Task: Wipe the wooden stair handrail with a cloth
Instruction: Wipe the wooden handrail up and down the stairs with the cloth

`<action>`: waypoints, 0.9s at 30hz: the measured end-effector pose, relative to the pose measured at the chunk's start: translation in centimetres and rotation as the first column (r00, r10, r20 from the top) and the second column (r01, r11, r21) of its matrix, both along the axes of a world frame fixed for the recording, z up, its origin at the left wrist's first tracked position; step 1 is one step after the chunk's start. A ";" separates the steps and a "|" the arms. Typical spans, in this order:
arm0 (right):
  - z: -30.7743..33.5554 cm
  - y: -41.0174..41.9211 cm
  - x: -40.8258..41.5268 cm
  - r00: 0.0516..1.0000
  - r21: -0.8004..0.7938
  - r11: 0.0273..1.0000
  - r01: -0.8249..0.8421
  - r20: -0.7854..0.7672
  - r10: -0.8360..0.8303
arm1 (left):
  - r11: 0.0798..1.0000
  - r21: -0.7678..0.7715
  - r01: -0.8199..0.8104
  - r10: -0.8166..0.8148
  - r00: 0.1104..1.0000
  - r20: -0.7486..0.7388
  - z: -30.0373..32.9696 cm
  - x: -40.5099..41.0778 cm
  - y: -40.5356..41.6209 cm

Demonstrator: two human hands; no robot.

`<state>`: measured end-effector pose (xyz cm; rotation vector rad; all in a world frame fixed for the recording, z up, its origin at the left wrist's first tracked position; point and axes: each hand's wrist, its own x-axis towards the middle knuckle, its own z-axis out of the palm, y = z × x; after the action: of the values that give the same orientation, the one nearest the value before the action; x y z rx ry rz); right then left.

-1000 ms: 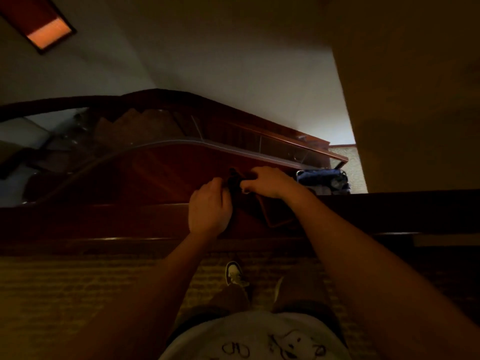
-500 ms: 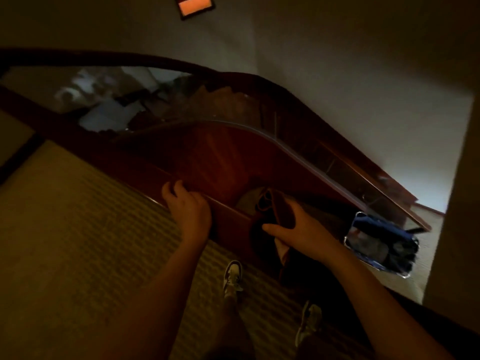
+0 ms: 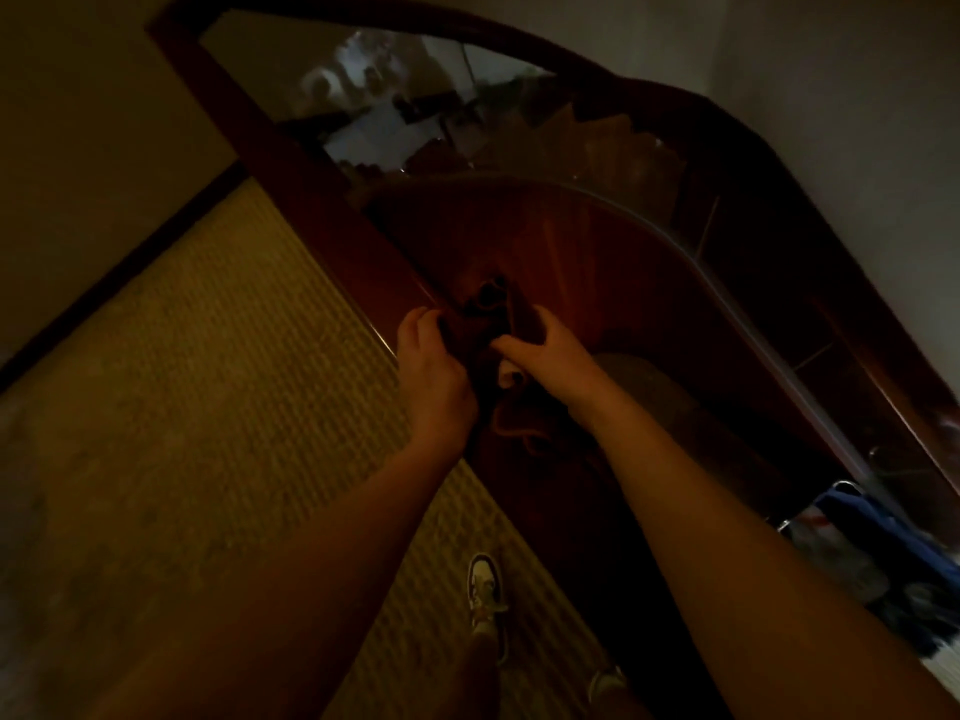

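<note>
The dark wooden handrail (image 3: 322, 220) runs diagonally from the upper left down to the lower right, above a glass panel. A dark reddish cloth (image 3: 511, 407) is bunched on the rail between my hands. My left hand (image 3: 434, 374) grips the cloth's left side at the rail's edge, fingers curled. My right hand (image 3: 550, 350) pinches the cloth from the right, thumb pointing left. The scene is dim and the cloth's outline is hard to make out.
Woven beige carpet (image 3: 218, 407) covers the landing on the left. My shoes (image 3: 485, 595) stand beside the railing base. Beyond the rail the stairwell drops away, with curved stairs (image 3: 597, 148) and a blue bag (image 3: 893, 537) at the lower right.
The view has swung further left and down. My left hand moved from the rail's edge onto the cloth, beside my right hand, and both now hold the cloth together.
</note>
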<state>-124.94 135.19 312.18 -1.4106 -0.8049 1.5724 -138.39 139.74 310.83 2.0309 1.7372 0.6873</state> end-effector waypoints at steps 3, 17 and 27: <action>0.0 -4.8 1.8 0.999 -0.070 0.997 -0.017 -0.029 0.015 | 1.000 -0.011 -0.028 0.028 0.999 -0.026 0.2 0.1 -0.2; -0.4 8.5 -1.7 0.997 -0.001 1.000 -0.007 -0.080 0.007 | 1.000 0.021 -0.023 0.022 0.998 0.061 -0.2 0.2 -0.2; 0.1 -5.6 1.4 0.997 -0.096 0.994 0.060 0.054 -0.055 | 0.996 0.053 0.074 -0.065 0.984 -0.165 0.5 -0.2 -0.1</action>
<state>-123.53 129.59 312.33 -1.5367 -0.7195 1.5551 -138.57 139.60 311.30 2.2328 1.7432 0.5705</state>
